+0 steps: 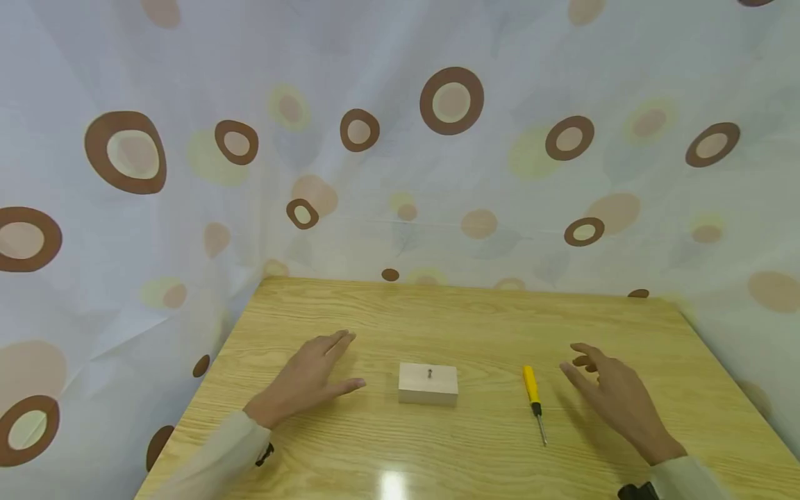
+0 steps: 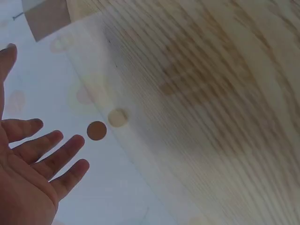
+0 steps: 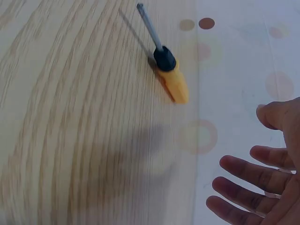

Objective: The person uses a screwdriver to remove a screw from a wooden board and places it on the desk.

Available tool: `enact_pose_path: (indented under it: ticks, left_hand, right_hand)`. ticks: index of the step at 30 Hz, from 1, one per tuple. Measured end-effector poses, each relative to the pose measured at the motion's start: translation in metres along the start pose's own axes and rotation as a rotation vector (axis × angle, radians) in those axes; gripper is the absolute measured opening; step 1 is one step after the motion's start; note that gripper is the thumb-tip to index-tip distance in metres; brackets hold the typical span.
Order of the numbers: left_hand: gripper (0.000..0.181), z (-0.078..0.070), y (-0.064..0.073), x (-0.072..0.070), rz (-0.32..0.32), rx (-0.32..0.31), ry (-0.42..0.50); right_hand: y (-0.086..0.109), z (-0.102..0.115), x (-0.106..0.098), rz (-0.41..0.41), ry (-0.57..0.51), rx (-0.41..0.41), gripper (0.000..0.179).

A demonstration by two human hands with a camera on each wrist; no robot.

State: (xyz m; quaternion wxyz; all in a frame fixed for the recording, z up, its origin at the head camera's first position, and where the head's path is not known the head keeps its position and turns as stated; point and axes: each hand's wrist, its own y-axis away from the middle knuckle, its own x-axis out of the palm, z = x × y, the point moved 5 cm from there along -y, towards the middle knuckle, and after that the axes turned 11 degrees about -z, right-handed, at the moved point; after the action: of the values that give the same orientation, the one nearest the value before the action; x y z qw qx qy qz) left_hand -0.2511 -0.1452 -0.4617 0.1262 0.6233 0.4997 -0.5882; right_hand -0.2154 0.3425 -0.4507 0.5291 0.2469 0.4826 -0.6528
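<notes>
A pale wooden block [image 1: 417, 389] sits flat on the table, and a small screw [image 1: 430, 373] stands in its top face, the head raised clear of the wood. From the block, a screwdriver [image 1: 531, 387] lies at three o'clock, well apart from it, yellow handle toward twelve and metal tip toward six.

The person's left hand [image 1: 306, 378] is at nine o'clock from the block, near but not touching, with fingers extended, thumb spread wide, and nothing held. The right hand [image 1: 615, 399] is at three o'clock, beyond the screwdriver, raised above the table with loosely bent fingers spread apart; it too is bare of any object.

The work looks barely begun: the screw is set in the block, but it is not flush, no tool meets it, and the screwdriver lies ungripped. How deep the screw sits cannot be told.

Farther out, the wood-grained table [image 1: 475, 312] runs back toward twelve, where a pale sheet [image 1: 387, 42] patterned with brown rings rises behind it and along both sides.
</notes>
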Motion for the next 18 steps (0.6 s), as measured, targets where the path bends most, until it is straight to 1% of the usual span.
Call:
enact_pose_path:
  ticks: [2,7,13,15,18]
  left_hand:
    - [0.087,-0.005,-0.002,0.004,0.005,-0.009,0.044]
    - [0.082,-0.018,-0.01,0.015,0.04,-0.016,0.162]
    - [0.081,-0.03,-0.017,0.03,0.112,-0.025,0.298]
    - [0.081,-0.034,-0.019,0.033,0.124,-0.027,0.328]
    - [0.08,-0.039,-0.021,0.038,0.128,-0.025,0.346]
  right_hand:
    - [-0.001,0.004,0.004,-0.006,-0.023,0.004,0.059]
    - [-0.001,0.014,0.017,-0.009,-0.056,-0.008,0.051]
    - [-0.004,0.023,0.034,0.022,-0.065,-0.011,0.05]
    - [-0.005,0.026,0.038,0.034,-0.077,-0.005,0.049]
    - [-0.006,0.031,0.042,0.046,-0.099,0.004,0.048]
